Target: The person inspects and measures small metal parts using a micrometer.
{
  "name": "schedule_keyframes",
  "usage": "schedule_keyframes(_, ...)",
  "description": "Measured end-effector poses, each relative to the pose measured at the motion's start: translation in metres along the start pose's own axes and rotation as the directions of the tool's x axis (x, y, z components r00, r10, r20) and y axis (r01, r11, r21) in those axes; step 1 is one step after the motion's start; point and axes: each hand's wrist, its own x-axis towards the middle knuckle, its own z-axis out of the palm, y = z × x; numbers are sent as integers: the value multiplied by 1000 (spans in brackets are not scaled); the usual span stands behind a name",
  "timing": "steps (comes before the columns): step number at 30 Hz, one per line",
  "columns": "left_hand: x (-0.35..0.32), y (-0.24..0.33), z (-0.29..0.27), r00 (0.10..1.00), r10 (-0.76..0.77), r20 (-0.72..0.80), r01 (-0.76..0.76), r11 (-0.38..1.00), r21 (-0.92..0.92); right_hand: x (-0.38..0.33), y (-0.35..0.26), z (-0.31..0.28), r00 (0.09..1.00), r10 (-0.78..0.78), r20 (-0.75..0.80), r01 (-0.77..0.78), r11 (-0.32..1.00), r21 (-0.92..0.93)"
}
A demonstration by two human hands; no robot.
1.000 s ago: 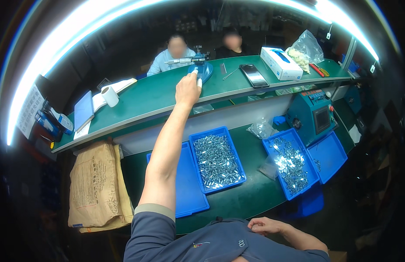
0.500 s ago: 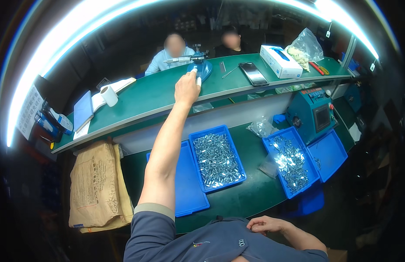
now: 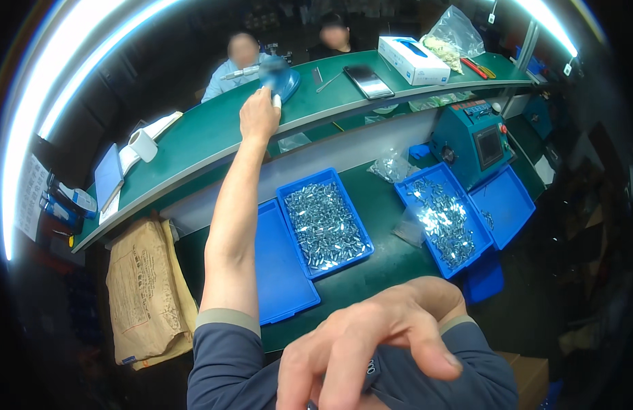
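Observation:
My left arm is stretched across to the raised green shelf. My left hand [image 3: 260,117] is closed on the near edge of a blue micrometer stand [image 3: 286,87], with white covers on its fingertips. A silver micrometer [image 3: 242,74] is clamped sideways in the stand, whose middle looks blurred. My right hand [image 3: 361,335] is raised close in front of my chest, fingers bent and apart, holding nothing I can see. Below, on the lower bench, a blue tray [image 3: 368,249] is full of small shiny metal pins. An overlapping blue tray [image 3: 279,273] to its left shows a bare bottom.
A phone [image 3: 368,82], a tissue box [image 3: 415,63] and red-handled pliers [image 3: 473,67] lie along the shelf. At right stand another blue tray [image 3: 484,244] of metal parts and a teal machine [image 3: 470,147]. Brown sacks [image 3: 142,301] lie left. Two people sit beyond the shelf.
My right hand has risen from my shirt front toward the camera. My left hand stays at the stand. The whole view has shifted, so the bench sits higher and further left.

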Motion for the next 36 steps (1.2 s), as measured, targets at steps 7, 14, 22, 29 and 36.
schedule_keyframes(7,-3,-8,3,999,22,-23,-22,1000,18,29,27,34,961,-230,-153,268,913,308)
schedule_keyframes(14,-2,6,0,1000,-9,30,9,1000,10,24,23,28,943,-271,-193,324,879,350)
schedule_keyframes(22,-11,-14,9,1000,7,-12,-7,1000,11,-12,-3,-28,988,117,104,-117,993,-4)
schedule_keyframes(29,22,14,10,1000,3,-3,-3,998,59,-234,26,-126,66,150,-987,-668,741,67)
schedule_keyframes(36,-9,-13,9,1000,16,-15,-16,999,-38,-274,111,-128,179,309,-934,-869,495,-3)
